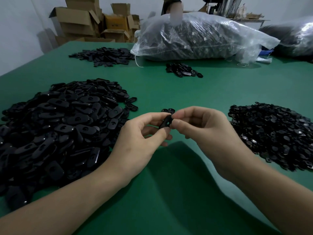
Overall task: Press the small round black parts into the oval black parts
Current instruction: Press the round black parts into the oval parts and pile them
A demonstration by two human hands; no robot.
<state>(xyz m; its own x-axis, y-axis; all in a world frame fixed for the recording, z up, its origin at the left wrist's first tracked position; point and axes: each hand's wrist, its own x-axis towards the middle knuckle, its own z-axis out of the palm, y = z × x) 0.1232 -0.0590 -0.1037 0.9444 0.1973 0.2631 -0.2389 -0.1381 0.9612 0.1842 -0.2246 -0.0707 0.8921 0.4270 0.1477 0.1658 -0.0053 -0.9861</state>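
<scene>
**Two hands on one oval piece over the green table**

Both hands meet above the middle of the green table [194,92]. The left hand [144,133] grips an oval black part [165,122] from below, its thumb and curled fingers closed round the lower end, so the piece stands tilted, clear of the cloth. The right hand [203,126] pinches the upper end of that same piece between thumb and forefinger. From here I cannot tell whether a small round piece sits under those fingertips.

A wide heap of oval black parts [59,126] lies at the left, close to the left wrist. A heap of small round black parts [274,134] lies at the right, beside the right forearm. Two loose black pieces [168,110] rest on the cloth just behind the hands.

Farther back are a little cluster of black pieces [183,70], a flat dark pile [103,55] and a big clear plastic sack [194,36] stuffed with dark parts. Cardboard boxes [88,21] stand stacked by the wall.
</scene>
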